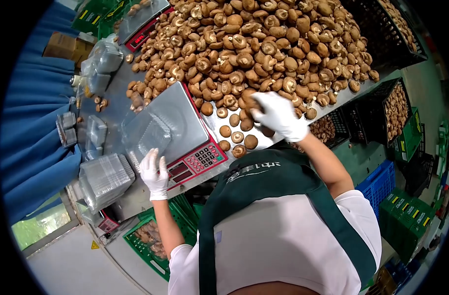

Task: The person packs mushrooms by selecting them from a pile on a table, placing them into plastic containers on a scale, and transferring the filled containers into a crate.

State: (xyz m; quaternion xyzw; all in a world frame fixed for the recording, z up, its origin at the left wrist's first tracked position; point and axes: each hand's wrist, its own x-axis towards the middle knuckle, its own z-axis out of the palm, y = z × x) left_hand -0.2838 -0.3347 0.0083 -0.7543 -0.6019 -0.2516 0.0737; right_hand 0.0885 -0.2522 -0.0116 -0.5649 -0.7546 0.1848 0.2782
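My left hand (154,173), in a white glove, is at the near left edge of the scale (185,105), fingers apart. Its fingertips are by the rim of a clear plastic container (153,130) lying partly on the scale's plate; a firm grip on the rim does not show. My right hand (279,115), gloved too, reaches over the near edge of the shiitake mushroom heap (244,49). Its fingers bend around a brown mushroom (248,97), and the palm hides part of what is below. Several loose mushrooms (251,142) lie between the scale and this hand.
Stacked clear containers (106,179) stand at the table's left side, with more packaging (101,61) farther back. A second scale (141,24) stands at the back left. Black crates (396,110) of mushrooms are on the right. A green crate (151,238) with packed mushrooms lies below the table.
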